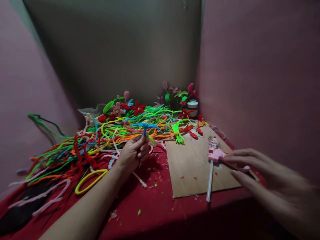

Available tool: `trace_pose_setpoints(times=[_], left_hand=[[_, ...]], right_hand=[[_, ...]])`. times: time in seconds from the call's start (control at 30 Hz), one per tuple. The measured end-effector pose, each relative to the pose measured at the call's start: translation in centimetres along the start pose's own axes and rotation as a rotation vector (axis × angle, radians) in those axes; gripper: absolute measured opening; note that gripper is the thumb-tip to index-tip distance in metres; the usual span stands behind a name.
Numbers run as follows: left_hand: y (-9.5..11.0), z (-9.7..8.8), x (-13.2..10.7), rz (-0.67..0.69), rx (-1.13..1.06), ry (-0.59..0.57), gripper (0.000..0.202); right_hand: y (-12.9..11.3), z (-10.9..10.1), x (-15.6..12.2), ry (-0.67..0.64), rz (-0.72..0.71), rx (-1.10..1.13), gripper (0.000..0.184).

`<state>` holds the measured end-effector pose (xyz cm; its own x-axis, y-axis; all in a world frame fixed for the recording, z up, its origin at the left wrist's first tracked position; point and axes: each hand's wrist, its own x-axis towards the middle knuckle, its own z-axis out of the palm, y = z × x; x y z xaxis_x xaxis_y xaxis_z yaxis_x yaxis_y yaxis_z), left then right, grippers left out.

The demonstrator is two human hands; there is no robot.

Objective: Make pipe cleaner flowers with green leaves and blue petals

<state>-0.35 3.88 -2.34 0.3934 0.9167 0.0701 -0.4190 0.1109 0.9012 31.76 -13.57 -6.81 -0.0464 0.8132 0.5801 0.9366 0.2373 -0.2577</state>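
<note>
My left hand [133,151] is raised over the red table, its fingers pinched on the stem of a blue pipe-cleaner piece [145,126] with a yellowish bit below it. My right hand [260,176] reaches in from the right with fingers stretched out, its fingertips at the handle of a pink glue gun [215,154]. The glue gun lies on a cardboard sheet [192,166], and a white glue stick [209,181] pokes out of its back toward me.
A big heap of coloured pipe cleaners [100,140] covers the table's left and middle. Finished pipe-cleaner flowers [136,108] and a small white jar [192,106] stand at the back. Pink walls close in on both sides. Scraps litter the red cloth [155,206].
</note>
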Motion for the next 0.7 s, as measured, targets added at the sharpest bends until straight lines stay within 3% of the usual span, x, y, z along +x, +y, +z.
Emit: trace_pose_setpoints(times=[0.07,0.13,0.23,0.37,0.7], left_hand=[[0.0,-0.1,0.0,-0.015,0.02,0.011,0.014],[-0.1,-0.3,0.1,-0.045,0.029,0.02,0.017],[-0.2,-0.7,0.1,-0.059,0.042,0.055,0.016],[-0.2,-1.4,0.1,-0.083,0.06,0.083,0.015],[-0.4,-0.9,-0.1,-0.171,0.052,0.093,0.026]], right_hand=[[1.0,0.4,3.5,-0.014,-0.004,-0.094,0.033],[2.4,1.5,4.9,-0.05,-0.001,-0.17,0.033],[4.3,3.2,4.2,-0.129,0.018,-0.166,0.032],[5.1,4.3,3.4,-0.088,0.012,-0.092,0.031],[5.8,4.8,6.4,-0.05,0.009,-0.106,0.026]])
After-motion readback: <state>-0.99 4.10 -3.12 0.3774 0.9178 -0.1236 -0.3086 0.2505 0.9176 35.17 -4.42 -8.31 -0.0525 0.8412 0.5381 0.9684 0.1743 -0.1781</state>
